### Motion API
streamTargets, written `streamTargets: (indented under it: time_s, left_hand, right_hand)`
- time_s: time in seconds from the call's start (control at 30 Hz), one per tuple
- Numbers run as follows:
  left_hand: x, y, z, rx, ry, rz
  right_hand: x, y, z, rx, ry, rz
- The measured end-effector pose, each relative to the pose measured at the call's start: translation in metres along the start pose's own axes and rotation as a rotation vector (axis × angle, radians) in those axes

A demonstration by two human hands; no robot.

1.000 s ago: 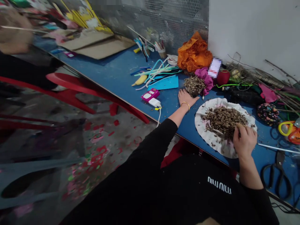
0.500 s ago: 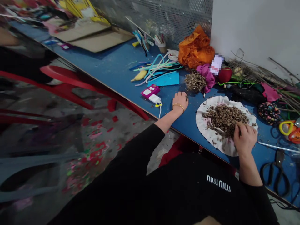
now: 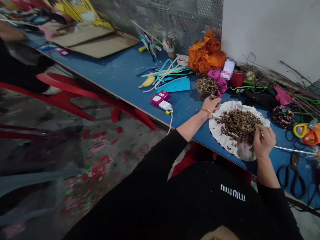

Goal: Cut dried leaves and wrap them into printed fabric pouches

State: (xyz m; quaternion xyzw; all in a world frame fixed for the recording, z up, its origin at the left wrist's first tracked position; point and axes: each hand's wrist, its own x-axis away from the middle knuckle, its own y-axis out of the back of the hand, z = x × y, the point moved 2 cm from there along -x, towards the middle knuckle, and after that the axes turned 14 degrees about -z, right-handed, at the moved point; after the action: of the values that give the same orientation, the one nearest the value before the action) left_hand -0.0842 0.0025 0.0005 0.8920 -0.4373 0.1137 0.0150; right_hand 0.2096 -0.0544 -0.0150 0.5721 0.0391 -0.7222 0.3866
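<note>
A pile of brown dried flakes (image 3: 240, 124) lies on a round white cloth (image 3: 243, 152) on the blue table. My left hand (image 3: 212, 104), with a gold bangle at the wrist, is at the cloth's upper left edge, just below a brown clump of dried plant matter (image 3: 207, 85). Its fingers are bent and small brown bits show at them; whether it grips them is unclear. At the right side of the pile, my right hand (image 3: 265, 139) is closed, thumb and fingers pinched together over the cloth. What it holds is too small to make out.
Black scissors (image 3: 292, 176) and yellow-red scissors (image 3: 303, 132) lie to the right. Left of my hands are a purple box (image 3: 160, 98) with a white cable and a blue sheet (image 3: 175, 84). Orange crumpled material (image 3: 207, 53) and twigs line the back. A red chair (image 3: 67, 83) stands far left.
My left hand has moved right from the bare tabletop to the edge of the cloth. My right hand has lifted slightly and drawn to the right side of the pile.
</note>
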Motion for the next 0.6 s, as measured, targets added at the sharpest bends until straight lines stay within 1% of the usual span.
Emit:
streamTargets:
  time_s: [0.07, 0.1, 0.13, 0.17, 0.23, 0.3, 0.37, 0.43, 0.5, 0.6]
  left_hand:
    - [0.029, -0.037, -0.006, 0.238, 0.221, 0.284]
    - [0.042, -0.053, -0.009, 0.327, 0.321, 0.387]
    - [0.054, -0.066, -0.012, 0.385, 0.402, 0.466]
    - [0.064, -0.078, -0.014, 0.416, 0.449, 0.528]
    - [0.078, -0.093, -0.015, 0.444, 0.51, 0.622]
    - [0.083, -0.1, -0.011, 0.452, 0.557, 0.642]
    - [0.082, -0.103, -0.004, 0.448, 0.602, 0.591]
    - [0.081, -0.103, 0.003, 0.442, 0.628, 0.531]
    - [0.081, -0.101, 0.009, 0.434, 0.63, 0.511]
    - [0.083, -0.096, 0.012, 0.421, 0.637, 0.528]
  right_hand:
    - [-0.01, 0.002, 0.005, -0.07, -0.07, -0.044]
    - [-0.017, 0.001, 0.009, -0.112, -0.099, -0.059]
    - [-0.024, -0.001, 0.013, -0.159, -0.128, -0.062]
    - [-0.032, -0.004, 0.017, -0.211, -0.157, -0.058]
    - [-0.047, -0.016, 0.024, -0.336, -0.23, -0.018]
    - [-0.058, -0.032, 0.026, -0.448, -0.283, 0.032]
    - [-0.062, -0.048, 0.026, -0.532, -0.31, 0.132]
    - [-0.06, -0.06, 0.027, -0.57, -0.288, 0.213]
    - [-0.054, -0.064, 0.028, -0.55, -0.233, 0.233]
    - [-0.047, -0.062, 0.032, -0.445, -0.119, 0.203]
